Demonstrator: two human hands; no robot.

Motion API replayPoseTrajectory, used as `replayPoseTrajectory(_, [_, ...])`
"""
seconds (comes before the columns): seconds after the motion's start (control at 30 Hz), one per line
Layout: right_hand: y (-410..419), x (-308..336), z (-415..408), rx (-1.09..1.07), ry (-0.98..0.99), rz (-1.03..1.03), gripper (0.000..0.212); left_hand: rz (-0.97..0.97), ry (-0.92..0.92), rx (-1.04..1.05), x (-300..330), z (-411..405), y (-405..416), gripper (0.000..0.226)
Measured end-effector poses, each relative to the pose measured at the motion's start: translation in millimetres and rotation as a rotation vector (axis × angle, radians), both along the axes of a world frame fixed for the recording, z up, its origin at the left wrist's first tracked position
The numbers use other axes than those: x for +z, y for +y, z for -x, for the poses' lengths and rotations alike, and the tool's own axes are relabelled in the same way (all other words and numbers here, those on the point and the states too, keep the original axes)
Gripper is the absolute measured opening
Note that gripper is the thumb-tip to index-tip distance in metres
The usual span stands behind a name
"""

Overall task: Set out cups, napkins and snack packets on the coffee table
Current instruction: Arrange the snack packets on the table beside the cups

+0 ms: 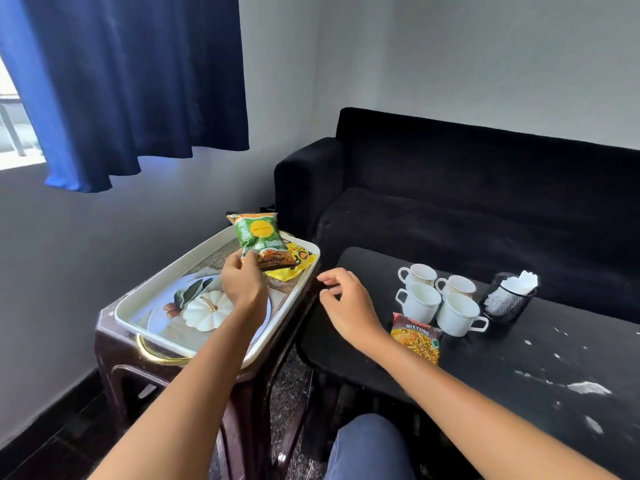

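The green snack packet [260, 241] is grasped by the left hand [242, 284] over the tray [277, 308], probably for transfer, while the right hand [346, 308] hovers released.

Left hand [242, 284] pinches green snack packet [261, 242] by its lower corner over white tray [214, 237], yellow packet [294, 263] under it. Right hand [346, 304] hovers, fingers loosely curled, near black coffee table [519, 358] edge. Table holds four white cups [438, 299], "Mixture" packet [415, 339], mesh holder [505, 301] with probably napkins [521, 282].
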State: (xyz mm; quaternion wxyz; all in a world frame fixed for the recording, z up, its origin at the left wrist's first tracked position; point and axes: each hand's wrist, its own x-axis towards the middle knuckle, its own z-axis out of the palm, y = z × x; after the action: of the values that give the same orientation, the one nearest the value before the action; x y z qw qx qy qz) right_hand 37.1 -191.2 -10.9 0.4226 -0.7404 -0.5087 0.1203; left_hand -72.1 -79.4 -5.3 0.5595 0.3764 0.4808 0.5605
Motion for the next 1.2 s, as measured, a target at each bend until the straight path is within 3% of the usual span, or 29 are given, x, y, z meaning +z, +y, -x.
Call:
replayPoseTrajectory(0.07, [-2,6,-8,-0.043,0.111,-0.051,0.021,-0.046,-0.067,-0.117,3,-5,-4,0.014])
replayPoseTrajectory(0.17, [-5,17,-18,-0.096,0.320,-0.109,0.022,-0.063,-0.080,-0.298,3,-12,-8,0.022])
replayPoseTrajectory(0.4, [-23,37,-41,-0.124,0.694,-0.148,0.053,-0.017,0.088,-0.696,-6,-20,-15,0.017])
replayPoseTrajectory(0.57, [-40,31,-60,-0.117,0.916,-0.036,0.055,0.007,0.192,-0.824,-9,-18,-17,0.017])
replayPoseTrajectory(0.67, [-50,25,-67,0.036,0.961,0.107,0.042,-0.009,0.271,-0.946,-11,-20,-19,0.016])
replayPoseTrajectory(0.77, [-57,17,-68,0.109,1.000,0.173,0.045,-0.050,0.290,-0.969,-8,-22,-22,0.020])
replayPoseTrajectory(0.93, [-64,9,-64,0.008,1.143,0.017,0.048,-0.013,0.277,-0.992,-5,-28,-27,0.042])
replayPoseTrajectory(1.13, [-69,-1,-56,-0.089,1.199,-0.112,0.044,0.004,0.309,-1.125,-6,-35,-36,0.043])
replayPoseTrajectory(1.2, [-73,-5,-56,-0.050,1.195,-0.105,0.041,-0.015,0.328,-1.106,-7,-38,-36,0.034])
